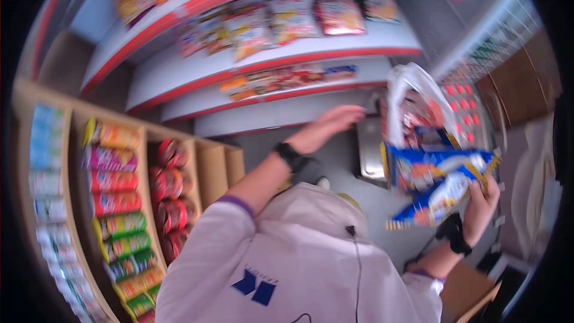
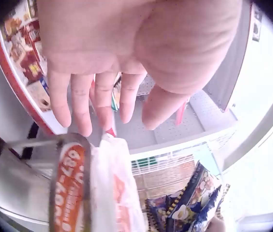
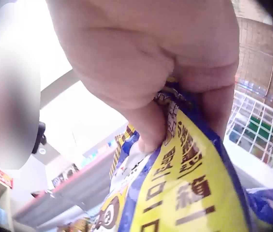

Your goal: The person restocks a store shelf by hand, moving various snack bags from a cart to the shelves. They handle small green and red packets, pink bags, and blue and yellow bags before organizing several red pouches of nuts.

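Observation:
My right hand (image 1: 483,203) pinches blue snack bags (image 1: 439,194) by their top edges; two overlap in the head view. In the right wrist view, thumb and fingers press into the crimped top of a blue and yellow bag (image 3: 184,188). Beside them a white plastic carrier bag (image 1: 399,93) stands with its handles up and dark red packets (image 1: 415,113) inside. My left hand (image 1: 332,127) reaches toward that carrier bag, fingers straight and holding nothing. From the left wrist, its fingertips hang just above the carrier bag's white side (image 2: 119,179).
A metal box (image 1: 372,149) stands left of the carrier bag. Ahead are red-edged shelves (image 1: 287,63) with snack bags (image 1: 293,18). A wooden rack (image 1: 72,161) of bright packets is on the left. At right are a white wire basket (image 1: 499,42) and red-capped bottles (image 1: 463,107).

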The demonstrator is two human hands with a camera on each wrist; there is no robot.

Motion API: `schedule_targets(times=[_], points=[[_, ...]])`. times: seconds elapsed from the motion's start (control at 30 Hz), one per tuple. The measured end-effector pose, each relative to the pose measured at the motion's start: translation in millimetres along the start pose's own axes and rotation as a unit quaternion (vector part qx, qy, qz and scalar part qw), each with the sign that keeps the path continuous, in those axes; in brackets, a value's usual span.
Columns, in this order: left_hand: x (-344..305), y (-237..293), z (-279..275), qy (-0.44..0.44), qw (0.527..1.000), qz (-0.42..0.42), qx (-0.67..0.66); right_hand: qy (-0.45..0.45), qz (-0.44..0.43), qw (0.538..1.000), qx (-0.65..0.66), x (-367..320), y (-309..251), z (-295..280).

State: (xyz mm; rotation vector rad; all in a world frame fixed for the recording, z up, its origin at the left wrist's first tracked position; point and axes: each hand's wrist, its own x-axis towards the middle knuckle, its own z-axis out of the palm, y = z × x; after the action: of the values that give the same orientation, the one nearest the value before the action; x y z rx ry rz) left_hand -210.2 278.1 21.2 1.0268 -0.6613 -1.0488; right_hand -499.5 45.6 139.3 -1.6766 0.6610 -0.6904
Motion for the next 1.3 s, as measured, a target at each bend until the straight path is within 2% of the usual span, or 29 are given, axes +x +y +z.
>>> schedule_targets(times=[0.03, 0.1, 0.13, 0.17, 0.2, 0.23, 0.27, 0.3, 0.33, 0.37, 0.4, 0.43, 0.47, 0.53, 0.57, 0.6, 0.63, 0.7, 0.73, 0.77, 0.83, 0.87, 0.93, 1.1, 1.13, 1.17, 1.23, 1.3], points=[[5, 0, 3, -0.023, 1.0, -0.008, -0.008, -0.015, -0.007, 0.999, 0.048, 2, 0, 8], [8, 9, 15, -0.112, 0.985, 0.048, 0.123, -0.144, 0.006, 0.973, 0.181, 16, -2, 30], [9, 9, 25, -0.106, 0.994, -0.012, 0.032, -0.128, 0.033, 0.968, 0.213, 18, 3, 45], [7, 6, 33, -0.105, 0.99, -0.07, -0.063, -0.165, 0.066, 0.956, 0.235, 25, 13, 52], [2, -4, 31, -0.097, 0.991, -0.065, -0.063, -0.162, 0.078, 0.955, 0.237, 29, 21, 65], [-3, -20, 24, -0.096, 0.973, -0.167, -0.127, -0.155, 0.09, 0.955, 0.236, 32, 24, 80], [-5, -36, 20, -0.097, 0.939, -0.268, -0.192, -0.188, 0.107, 0.948, 0.234, 39, 27, 89], [-15, -40, 19, -0.053, 0.945, -0.281, -0.156, -0.223, 0.122, 0.94, 0.228, 46, 22, 99], [-24, -43, 15, -0.054, 0.941, -0.287, -0.169, -0.202, 0.109, 0.947, 0.223, 47, 23, 110], [-33, -35, 8, -0.086, 0.932, -0.292, -0.198, -0.232, 0.137, 0.938, 0.217, 53, 22, 116], [-42, -23, 2, -0.136, 0.912, -0.303, -0.24, -0.219, 0.133, 0.945, 0.202, 57, 35, 120], [-49, -16, -3, -0.176, 0.894, -0.31, -0.27, -0.243, 0.167, 0.93, 0.22, 58, 30, 127], [-59, -9, -7, -0.2, 0.887, -0.313, -0.274, -0.263, 0.172, 0.924, 0.219, 60, 32, 132], [-79, -8, -4, -0.108, 0.93, -0.283, -0.209, -0.285, 0.166, 0.915, 0.234, 60, 44, 140], [-86, 3, 1, -0.098, 0.945, -0.25, -0.186, -0.305, 0.163, 0.907, 0.24, 59, 49, 144], [-93, -21, -7, -0.116, 0.948, -0.207, -0.213, -0.294, 0.171, 0.907, 0.247, 56, 50, 152], [-98, -25, -9, -0.111, 0.949, -0.204, -0.215, -0.284, 0.179, 0.907, 0.255, 50, 48, 162], [-101, 9, 1, -0.035, 0.957, -0.222, -0.186, -0.301, 0.175, 0.902, 0.256, 44, 46, 172], [-102, 6, -3, -0.068, 0.952, -0.216, -0.205, -0.298, 0.168, 0.904, 0.256, 42, 48, 177], [-103, 8, -2, -0.064, 0.952, -0.216, -0.209, -0.294, 0.162, 0.906, 0.257, 38, 53, 182], [-104, 15, 2, -0.054, 0.984, -0.135, -0.107, -0.254, 0.197, 0.898, 0.301, 31, 66, 188], [-102, 12, 3, -0.054, 0.983, -0.137, -0.111, -0.231, 0.216, 0.891, 0.326, 26, 68, 193], [-98, 4, 2, -0.039, 0.996, -0.078, -0.026, -0.21, 0.222, 0.879, 0.366, 18, 67, 200], [-94, 9, 1, 0.001, 0.989, -0.138, -0.043, -0.196, 0.237, 0.871, 0.382, 6, 67, 203], [-94, 12, 3, 0.028, 0.989, -0.131, -0.066, -0.187, 0.262, 0.864, 0.387, 3, 73, 200], [-93, 16, 4, 0.055, 0.987, -0.123, -0.088, -0.177, 0.287, 0.856, 0.392, -1, 79, 197], [-92, 23, 3, 0.041, 0.984, -0.152, -0.077, -0.185, 0.316, 0.839, 0.403, -7, 85, 192], [-91, 25, 2, 0.037, 0.983, -0.174, -0.049, -0.181, 0.391, 0.791, 0.434, -10, 91, 189]])
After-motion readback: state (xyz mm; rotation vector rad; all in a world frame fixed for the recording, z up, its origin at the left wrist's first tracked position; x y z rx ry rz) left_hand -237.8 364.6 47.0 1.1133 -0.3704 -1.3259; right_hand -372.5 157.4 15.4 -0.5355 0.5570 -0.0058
